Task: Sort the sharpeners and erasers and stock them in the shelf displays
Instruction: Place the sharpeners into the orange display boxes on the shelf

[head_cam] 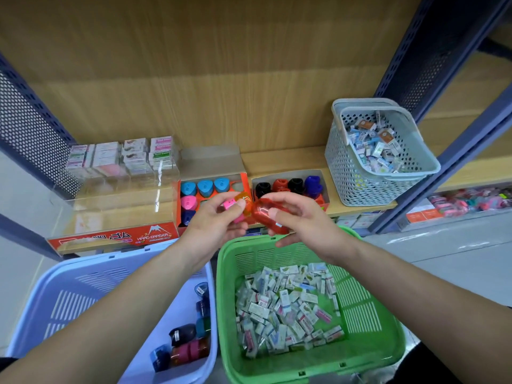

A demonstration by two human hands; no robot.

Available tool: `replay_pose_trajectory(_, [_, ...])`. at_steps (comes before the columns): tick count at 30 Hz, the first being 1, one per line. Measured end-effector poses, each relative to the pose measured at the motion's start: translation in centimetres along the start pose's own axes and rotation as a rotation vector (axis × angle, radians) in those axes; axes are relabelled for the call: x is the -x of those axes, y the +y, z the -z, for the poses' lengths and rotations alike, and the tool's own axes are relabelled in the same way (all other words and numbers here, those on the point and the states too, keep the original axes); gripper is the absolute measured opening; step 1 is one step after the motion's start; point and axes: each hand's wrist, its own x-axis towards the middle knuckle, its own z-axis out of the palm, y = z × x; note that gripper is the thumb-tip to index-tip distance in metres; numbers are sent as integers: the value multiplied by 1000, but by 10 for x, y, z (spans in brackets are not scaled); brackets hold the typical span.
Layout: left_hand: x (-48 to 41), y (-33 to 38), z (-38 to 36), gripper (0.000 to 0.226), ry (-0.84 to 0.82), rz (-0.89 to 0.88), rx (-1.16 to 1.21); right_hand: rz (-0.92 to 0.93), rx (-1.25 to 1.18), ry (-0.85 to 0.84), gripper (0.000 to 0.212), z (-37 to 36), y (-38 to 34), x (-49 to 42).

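Two hands meet at the shelf (279, 159) edge, each holding sharpeners.

The left hand (213, 218) pinches a pink sharpener (229, 204) and an orange sharpener (245, 199) between thumb and curled fingers. The right hand (303, 221) grips a red translucent sharpener (266, 215), lower fingers loosely spread. Both hands hide the front of the orange display box (245, 180), where blue and pink sharpeners stand. The left forearm covers part of the lilac basket (69, 295) of loose sharpeners. The green basket (368, 314) beside it holds wrapped erasers (288, 306), labels unreadable.
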Motion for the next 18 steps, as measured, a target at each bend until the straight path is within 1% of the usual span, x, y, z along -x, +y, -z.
replay_pose_trajectory(3, [-5,-1,6,33,9,11,-118,0,-31,24,27,8,5,-7])
replay_pose_trajectory(6, [-11,-3,7,29,32,47,-268,9,24,39,28,16,12,-13])
replay_pose_trajectory(8, [-14,-6,5,20,38,50,-309,-1,26,41,26,19,16,-17])
replay_pose_trajectory(10, [-17,-9,2,6,52,14,-361,-14,23,47,20,20,19,-21])
replay_pose_trajectory(11, [-17,-10,0,7,61,-10,-398,-18,34,51,15,20,21,-22])
replay_pose_trajectory(12, [-18,-11,-2,12,66,-39,-443,-23,44,49,14,20,22,-24])
replay_pose_trajectory(15, [-21,-15,-5,21,20,-103,-543,-35,31,19,23,19,26,-27])
replay_pose_trajectory(18, [-22,-16,-6,23,-1,-112,-614,-12,-7,4,35,21,28,-28])
